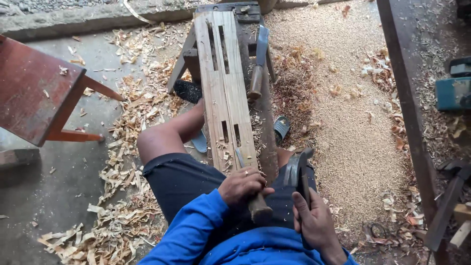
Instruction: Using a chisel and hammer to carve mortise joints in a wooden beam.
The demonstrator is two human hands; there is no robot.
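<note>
a low wooden bench (267, 132) carries a mortised plank (223, 83) and a spare chisel (258, 64)

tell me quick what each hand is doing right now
Left hand: closed around the wooden handle of a chisel set on the plank.
Right hand: closed on the hammer.

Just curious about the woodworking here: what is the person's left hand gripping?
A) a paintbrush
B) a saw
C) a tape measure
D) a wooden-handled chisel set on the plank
D: the left hand wraps the wooden handle of a chisel, its blade resting on the slotted plank.
</note>
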